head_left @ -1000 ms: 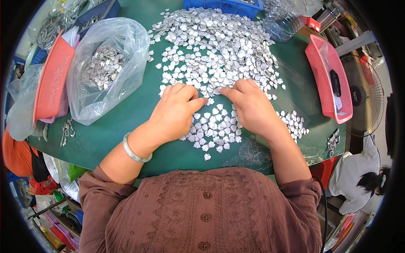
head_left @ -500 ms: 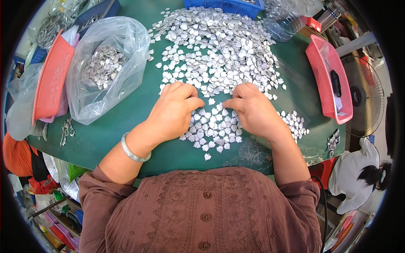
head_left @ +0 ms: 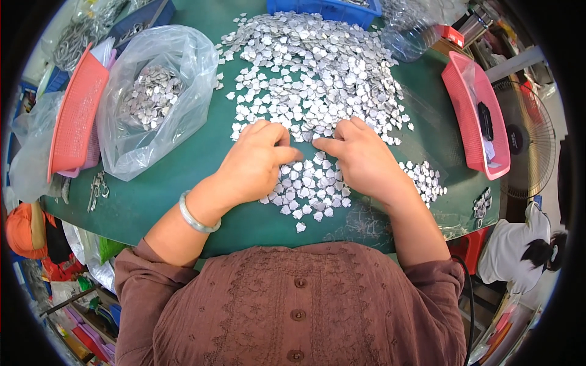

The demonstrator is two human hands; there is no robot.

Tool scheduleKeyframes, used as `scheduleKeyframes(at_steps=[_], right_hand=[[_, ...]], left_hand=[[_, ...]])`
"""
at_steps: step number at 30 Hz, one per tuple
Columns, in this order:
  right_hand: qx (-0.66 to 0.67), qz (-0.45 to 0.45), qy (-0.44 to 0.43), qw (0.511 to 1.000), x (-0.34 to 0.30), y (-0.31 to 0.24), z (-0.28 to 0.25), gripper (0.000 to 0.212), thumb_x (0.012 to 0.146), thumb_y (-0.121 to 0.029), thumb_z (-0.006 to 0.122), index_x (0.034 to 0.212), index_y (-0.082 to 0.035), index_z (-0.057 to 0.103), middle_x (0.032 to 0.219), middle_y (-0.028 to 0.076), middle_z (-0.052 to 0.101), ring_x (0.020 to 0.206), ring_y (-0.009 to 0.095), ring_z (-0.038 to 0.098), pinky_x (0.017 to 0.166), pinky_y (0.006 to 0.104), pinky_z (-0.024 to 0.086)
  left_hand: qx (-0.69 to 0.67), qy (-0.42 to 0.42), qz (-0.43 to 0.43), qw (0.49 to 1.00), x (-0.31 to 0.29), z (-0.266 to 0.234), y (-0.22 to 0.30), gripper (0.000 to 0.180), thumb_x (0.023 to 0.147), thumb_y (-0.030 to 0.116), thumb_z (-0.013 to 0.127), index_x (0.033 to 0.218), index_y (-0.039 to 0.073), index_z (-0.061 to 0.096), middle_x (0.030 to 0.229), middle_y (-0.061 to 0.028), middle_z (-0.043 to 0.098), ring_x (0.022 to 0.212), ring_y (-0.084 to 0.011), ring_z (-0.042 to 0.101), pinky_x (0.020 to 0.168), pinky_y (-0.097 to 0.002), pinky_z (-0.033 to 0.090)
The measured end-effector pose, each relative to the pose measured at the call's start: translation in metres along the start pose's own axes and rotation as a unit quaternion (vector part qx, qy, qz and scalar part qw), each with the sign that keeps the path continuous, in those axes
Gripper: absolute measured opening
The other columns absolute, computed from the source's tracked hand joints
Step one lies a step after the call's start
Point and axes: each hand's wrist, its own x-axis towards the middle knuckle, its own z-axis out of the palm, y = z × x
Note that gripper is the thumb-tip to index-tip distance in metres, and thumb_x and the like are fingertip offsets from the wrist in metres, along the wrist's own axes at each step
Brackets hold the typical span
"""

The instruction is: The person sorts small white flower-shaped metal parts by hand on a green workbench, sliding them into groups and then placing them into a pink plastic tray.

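Many small silvery flat metal pieces with scalloped edges lie in a wide heap (head_left: pixel 332 67) on the green table (head_left: pixel 171 207). My left hand (head_left: pixel 256 161) is at the heap's near left edge, fingers bent down and thumb stretched rightward, slightly blurred. Across from it, my right hand (head_left: pixel 366 158) rests at the near right edge, thumb pointing left and apart from its fingers. I see no piece gripped in either hand, though the undersides are hidden. Between my wrists a nearer group of pieces (head_left: pixel 311 189) is spread out, and a smaller group (head_left: pixel 425 180) sits beside my right forearm.
A clear plastic bag (head_left: pixel 195 73) of similar pieces stands at left, beside a pink basket (head_left: pixel 76 116). Another pink basket (head_left: pixel 497 131) is at right, near a fan (head_left: pixel 525 137). A blue tray (head_left: pixel 293 7) is at the far edge. A person in white (head_left: pixel 516 253) is at lower right.
My left thumb has moved a little right and down; my right hand has shifted slightly left. The loose piece between my hands no longer shows there. The person in white has moved.
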Motion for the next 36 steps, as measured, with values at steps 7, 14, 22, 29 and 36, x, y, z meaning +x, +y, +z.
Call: scheduleKeyframes(at_steps=[7,14,22,29,36], right_hand=[[0.034,0.015,0.049,0.998,0.003,0.002,0.002,0.034,0.072,0.002,0.058,0.099,-0.010,0.074,0.086,0.008,0.057,0.088,0.029,0.054,0.079,0.0383,0.047],[0.054,-0.007,0.028,0.998,-0.001,0.008,0.001,0.033,0.069,0.007,0.059,0.097,-0.005,0.070,0.087,0.010,0.057,0.087,0.032,0.055,0.078,0.0401,0.047],[0.067,0.020,0.054,0.996,-0.001,0.009,0.000,0.029,0.072,0.004,0.059,0.096,-0.007,0.073,0.087,0.009,0.058,0.089,0.030,0.055,0.081,0.0378,0.048],[0.042,0.011,0.034,0.998,-0.003,0.010,0.001,0.023,0.073,0.002,0.059,0.091,-0.007,0.072,0.087,0.009,0.059,0.089,0.030,0.056,0.081,0.0388,0.048],[0.046,0.009,0.045,0.998,-0.002,0.009,0.002,0.011,0.077,-0.004,0.066,0.087,-0.005,0.068,0.086,0.009,0.059,0.090,0.030,0.056,0.081,0.0393,0.047]], left_hand=[[0.073,0.045,-0.040,0.996,0.007,-0.006,-0.002,0.042,0.072,-0.009,0.054,0.105,0.010,0.073,0.094,-0.0075,0.056,0.094,-0.0277,0.053,0.089,-0.0380,0.041],[0.089,0.031,-0.042,0.995,0.002,-0.010,-0.003,0.036,0.070,-0.007,0.057,0.096,0.009,0.075,0.094,-0.0067,0.056,0.094,-0.0267,0.052,0.087,-0.0371,0.040],[0.086,0.059,-0.028,0.994,0.004,-0.009,-0.004,0.036,0.069,-0.009,0.056,0.098,0.005,0.072,0.098,-0.0079,0.057,0.095,-0.0277,0.053,0.086,-0.0379,0.040],[0.094,0.054,-0.032,0.994,0.003,-0.007,-0.003,0.039,0.071,-0.009,0.055,0.103,0.006,0.071,0.099,-0.0085,0.057,0.097,-0.0284,0.053,0.087,-0.0381,0.040],[0.087,0.061,-0.037,0.994,0.005,-0.005,-0.001,0.041,0.071,-0.010,0.054,0.105,0.007,0.071,0.099,-0.0087,0.057,0.096,-0.0282,0.053,0.088,-0.0380,0.041]])
